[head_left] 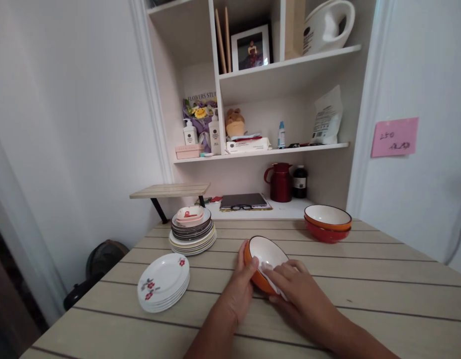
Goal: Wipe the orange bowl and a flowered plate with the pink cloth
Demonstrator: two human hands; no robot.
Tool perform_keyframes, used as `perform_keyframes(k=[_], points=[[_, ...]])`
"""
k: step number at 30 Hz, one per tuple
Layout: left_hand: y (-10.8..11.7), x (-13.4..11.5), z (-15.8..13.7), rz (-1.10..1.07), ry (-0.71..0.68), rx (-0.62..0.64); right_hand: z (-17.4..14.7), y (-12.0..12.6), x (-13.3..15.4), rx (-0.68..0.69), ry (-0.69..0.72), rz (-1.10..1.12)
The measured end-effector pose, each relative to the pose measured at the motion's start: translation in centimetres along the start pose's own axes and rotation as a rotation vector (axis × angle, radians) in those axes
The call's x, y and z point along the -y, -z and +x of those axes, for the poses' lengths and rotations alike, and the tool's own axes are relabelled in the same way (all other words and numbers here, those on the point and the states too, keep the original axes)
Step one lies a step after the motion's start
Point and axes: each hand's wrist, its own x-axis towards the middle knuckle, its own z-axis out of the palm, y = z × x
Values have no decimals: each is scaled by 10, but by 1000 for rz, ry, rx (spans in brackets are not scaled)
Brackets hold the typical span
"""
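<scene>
An orange bowl (265, 249) with a white inside and dark rim is tilted over the slatted table. My left hand (245, 279) grips its left side, thumb over the rim and fingers around the outside. My right hand (295, 286) presses a white cloth or tissue (277, 289) against the bowl's inner wall and near rim, fingers bent over it. Part of the white piece is hidden under the fingers. Back right, an orange bowl (327, 215) sits stacked in a red bowl (327, 234).
Flower-patterned white plates (165, 279) are stacked at the left, with a taller pile of dishes (193, 234) behind. A small raised wooden stand (170, 190) is at the back left. Behind the table, the shelf unit holds a red jug (280, 182) and a dark laptop-like slab (243, 200).
</scene>
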Motion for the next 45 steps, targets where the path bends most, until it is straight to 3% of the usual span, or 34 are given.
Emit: perform_keyframes(k=[9, 19, 24, 38, 45], points=[[-5, -4, -4, -15, 4, -99, 2, -6, 0, -69, 114, -139], [-9, -4, 3, -82, -49, -202, 6, 3, -17, -40, 87, -148], [-6, -5, 6, -94, -32, -189, 2, 3, -25, -69, 74, -158], [8, -7, 6, -101, 34, -169, 0, 9, -4, 33, 26, 15], [6, -1, 7, -133, -7, -83, 2, 8, -1, 51, -144, 92]])
